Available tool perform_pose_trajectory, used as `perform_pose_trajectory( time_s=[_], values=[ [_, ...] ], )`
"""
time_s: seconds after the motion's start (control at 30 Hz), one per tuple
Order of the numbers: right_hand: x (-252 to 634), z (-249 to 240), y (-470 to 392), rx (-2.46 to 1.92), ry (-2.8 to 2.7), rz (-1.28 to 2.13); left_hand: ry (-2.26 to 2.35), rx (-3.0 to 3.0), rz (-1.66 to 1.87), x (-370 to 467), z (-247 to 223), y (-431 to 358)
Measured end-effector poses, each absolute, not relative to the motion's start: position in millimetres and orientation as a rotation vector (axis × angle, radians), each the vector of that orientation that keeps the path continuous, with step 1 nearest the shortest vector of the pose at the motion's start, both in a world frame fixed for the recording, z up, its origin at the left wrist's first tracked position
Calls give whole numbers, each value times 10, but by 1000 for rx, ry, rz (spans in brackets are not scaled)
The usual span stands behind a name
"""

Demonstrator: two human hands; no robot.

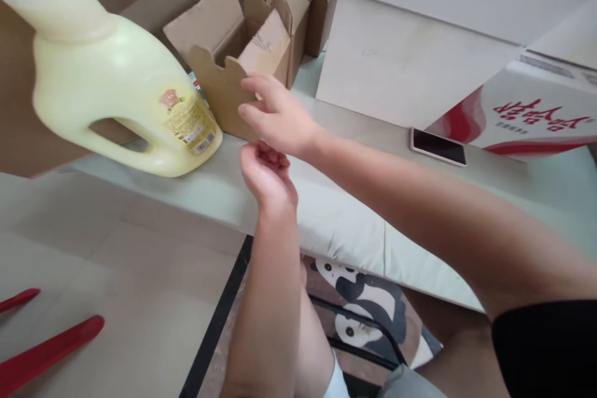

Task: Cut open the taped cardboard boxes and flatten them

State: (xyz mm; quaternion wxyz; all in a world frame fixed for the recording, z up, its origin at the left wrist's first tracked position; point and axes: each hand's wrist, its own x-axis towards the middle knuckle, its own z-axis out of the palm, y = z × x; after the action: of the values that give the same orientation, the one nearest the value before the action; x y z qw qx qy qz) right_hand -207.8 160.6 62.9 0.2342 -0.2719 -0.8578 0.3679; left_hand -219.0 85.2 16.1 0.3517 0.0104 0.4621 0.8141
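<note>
My left hand (268, 175) is turned palm up with its fingers curled inward, and I see nothing held in it. Just above it, my right hand (278, 113) has its thumb and fingers apart and looks to hold nothing. The two hands overlap in view near the left fingertips; whether they touch I cannot tell. Behind my right hand stands an open cardboard box (219, 90) with its flap raised. To the left a large pale yellow plastic jug (125, 74) with a handle and a printed label stands tilted in view.
More cardboard boxes (321, 6) line the back. On the cloth-covered table (345, 217) lies a phone (438, 147), in front of a white box (392, 56) and a red-and-white box (522, 106). A panda-patterned mat (368, 298) shows below, with red strips (51, 348) at lower left.
</note>
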Motion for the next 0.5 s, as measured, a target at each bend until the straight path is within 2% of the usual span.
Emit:
perform_pose_trajectory(
  time_s=[0.13,0.23,0.4,0.5],
  values=[
    [-1427,678,1633,-705,-2092,1225,1234,-270,2468,-2175,371,752],
    [-767,741,1452,-768,-1874,1122,1338,-262,2601,-2202,371,713],
    [387,678,974,-858,-1609,949,1405,150,2429,-2190,139,800],
    [956,572,693,-936,-1758,805,1228,423,2301,-2046,130,878]
  ],
)
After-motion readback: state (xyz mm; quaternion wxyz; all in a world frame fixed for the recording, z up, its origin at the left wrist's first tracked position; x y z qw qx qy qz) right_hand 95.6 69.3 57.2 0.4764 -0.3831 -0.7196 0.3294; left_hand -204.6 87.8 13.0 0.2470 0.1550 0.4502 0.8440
